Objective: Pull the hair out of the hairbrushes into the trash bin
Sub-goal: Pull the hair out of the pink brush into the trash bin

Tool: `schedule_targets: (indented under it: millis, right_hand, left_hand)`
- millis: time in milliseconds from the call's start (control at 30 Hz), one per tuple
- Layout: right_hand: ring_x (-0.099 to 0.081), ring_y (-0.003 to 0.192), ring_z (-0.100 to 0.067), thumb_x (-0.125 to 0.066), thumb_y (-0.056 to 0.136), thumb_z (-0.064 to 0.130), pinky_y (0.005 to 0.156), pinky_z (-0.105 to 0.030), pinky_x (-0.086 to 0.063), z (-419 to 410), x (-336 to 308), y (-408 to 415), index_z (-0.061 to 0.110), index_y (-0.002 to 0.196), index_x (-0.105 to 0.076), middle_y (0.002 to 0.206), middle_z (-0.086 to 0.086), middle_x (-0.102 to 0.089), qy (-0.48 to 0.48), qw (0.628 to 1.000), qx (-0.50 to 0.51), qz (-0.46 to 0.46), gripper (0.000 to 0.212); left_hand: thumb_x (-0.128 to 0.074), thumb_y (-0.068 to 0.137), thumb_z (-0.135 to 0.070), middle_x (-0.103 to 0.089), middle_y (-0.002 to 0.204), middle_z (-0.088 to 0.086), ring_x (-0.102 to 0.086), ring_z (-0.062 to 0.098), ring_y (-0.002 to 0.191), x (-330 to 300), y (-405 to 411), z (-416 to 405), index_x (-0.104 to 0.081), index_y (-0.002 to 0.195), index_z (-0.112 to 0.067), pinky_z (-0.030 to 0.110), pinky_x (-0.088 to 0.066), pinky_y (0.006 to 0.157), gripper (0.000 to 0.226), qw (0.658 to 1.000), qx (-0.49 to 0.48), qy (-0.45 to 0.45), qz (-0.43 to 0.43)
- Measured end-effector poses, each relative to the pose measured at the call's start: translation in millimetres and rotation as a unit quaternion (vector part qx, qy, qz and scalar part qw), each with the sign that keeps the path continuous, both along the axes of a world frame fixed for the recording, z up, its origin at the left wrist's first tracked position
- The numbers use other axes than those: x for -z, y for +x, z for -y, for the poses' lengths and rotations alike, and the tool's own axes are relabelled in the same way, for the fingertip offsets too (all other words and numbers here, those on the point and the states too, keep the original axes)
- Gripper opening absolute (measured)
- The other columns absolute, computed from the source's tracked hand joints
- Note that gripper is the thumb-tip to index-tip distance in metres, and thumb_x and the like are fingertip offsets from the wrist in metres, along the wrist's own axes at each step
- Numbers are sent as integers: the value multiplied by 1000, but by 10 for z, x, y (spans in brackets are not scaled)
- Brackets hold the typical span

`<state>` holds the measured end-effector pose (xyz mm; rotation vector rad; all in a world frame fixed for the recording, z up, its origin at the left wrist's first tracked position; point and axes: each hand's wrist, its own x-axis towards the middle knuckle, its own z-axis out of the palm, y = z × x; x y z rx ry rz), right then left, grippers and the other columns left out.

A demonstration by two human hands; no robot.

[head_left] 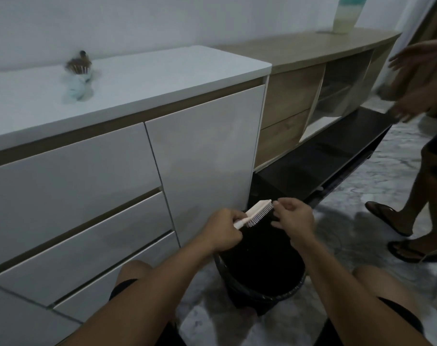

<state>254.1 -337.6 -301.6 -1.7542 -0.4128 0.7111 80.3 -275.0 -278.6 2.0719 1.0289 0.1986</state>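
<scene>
A cream hairbrush with pale bristles is held over the black trash bin, which stands on the floor between my knees. My left hand grips the brush by its handle. My right hand is at the far tip of the brush head, thumb and forefinger pinched together at the bristles; any hair between them is too fine to see. A second brush, brown and round, lies on the white cabinet top on a pale cloth.
The white drawer cabinet stands close on the left. A wooden shelf unit with a low black shelf runs to the right. Another person stands at the right; I see a sandalled foot and blurred hands.
</scene>
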Motion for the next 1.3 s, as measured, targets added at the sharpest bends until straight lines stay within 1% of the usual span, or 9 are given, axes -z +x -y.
schedule_targets:
  millis: [67, 167, 333, 500, 633, 800, 967, 1067, 1300]
  right_hand:
    - [-69, 96, -32, -66, 92, 15, 71, -42, -61, -83, -118, -52, 5, 126, -58, 114, -16, -66, 22, 998, -45, -49, 37]
    - [-69, 95, -40, -64, 91, 5, 70, -44, -61, -221, -329, -148, 2, 131, -51, 115, -24, -65, 60, 992, -72, -84, 42]
    - [-67, 107, -39, -57, 95, 7, 78, -48, -59, -487, -739, -180, 4, 126, -55, 124, -25, -63, 92, 978, -134, -132, 32]
    - [-68, 91, -34, -49, 98, 3, 73, -50, -59, -688, -1190, -270, 7, 122, -54, 114, -21, -61, 156, 950, -185, -198, 25]
    - [-69, 91, -34, -51, 96, 2, 77, -51, -57, -791, -1449, -350, 10, 119, -55, 111, -19, -64, 192, 943, -180, -202, 25]
    - [-66, 94, -25, -64, 92, 14, 70, -39, -57, -956, -1814, -496, 16, 132, -49, 111, -12, -66, 221, 948, -179, -142, 43]
    - [-65, 102, -34, -66, 89, 7, 80, -54, -59, -1245, -2272, -724, 24, 139, -41, 116, -15, -62, 256, 933, -226, -116, 59]
    - [-65, 106, -42, -68, 85, 0, 73, -52, -60, -1466, -2516, -875, 26, 143, -38, 123, -19, -61, 274, 927, -234, -102, 71]
    - [-72, 87, -35, -84, 67, 16, 51, -37, -59, -2106, -2965, -1146, 23, 134, -46, 128, -20, -56, 238, 956, -166, 51, 77]
  left_hand:
    - [-59, 72, -3, -71, 116, 8, -65, 27, 106, -77, -39, -47, -65, 126, -22, 30, -51, 88, 57, 999, -11, 30, -6]
    - [-61, 73, -10, -72, 107, 8, -65, 30, 101, -249, -96, -94, -66, 115, -24, 35, -53, 83, 45, 994, -32, 103, 12]
    - [-61, 72, -5, -69, 107, 10, -63, 32, 100, -606, -231, -200, -64, 107, -17, 35, -50, 81, 36, 980, -64, 179, 60]
    - [-63, 72, -6, -68, 104, 9, -61, 31, 92, -949, -356, -315, -65, 103, -14, 32, -46, 76, 31, 964, -86, 227, 114]
    - [-66, 75, -11, -63, 104, 6, -58, 24, 93, -1180, -450, -379, -65, 109, -16, 28, -43, 77, 34, 952, -92, 263, 127]
    - [-66, 82, -21, -66, 103, 2, -60, 23, 90, -1479, -528, -469, -64, 108, -18, 28, -44, 72, 26, 938, -150, 278, 142]
    - [-65, 82, -22, -69, 92, 3, -66, 27, 84, -1811, -593, -712, -63, 97, -16, 41, -56, 75, 16, 924, -201, 247, 211]
    - [-62, 83, -26, -66, 80, 1, -68, 29, 73, -1959, -647, -863, -59, 87, -16, 50, -59, 66, 11, 914, -224, 224, 255]
    - [-68, 77, -19, -66, 91, 4, -60, 23, 81, -2176, -876, -1237, -62, 97, -12, 31, -47, 68, 22, 908, -267, 272, 175]
